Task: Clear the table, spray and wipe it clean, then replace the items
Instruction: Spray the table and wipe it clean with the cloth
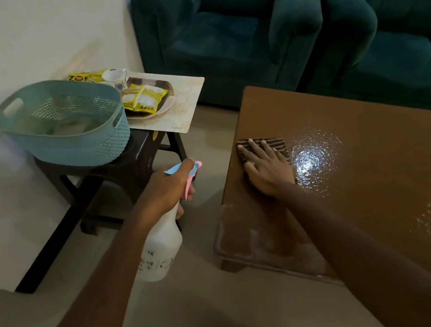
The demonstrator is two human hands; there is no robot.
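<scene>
Two hands are working here. Left of the fingers, a teal basket (64, 123) and a plate (165, 106) of yellow packets (144, 98) are sitting on a dark stool (126, 170). The left hand (167, 186) is wrapping its fingers (189, 192) around a spray bottle's (162, 248) neck, its long axis slanting, nozzle pointing up and right, body hanging down over the floor. The right hand (264, 167) is pressing spread fingers (255, 148) flat on a striped cloth (275, 145) near the brown table's (362, 170) left edge, a wet patch (313, 158) glistening just right of them.
</scene>
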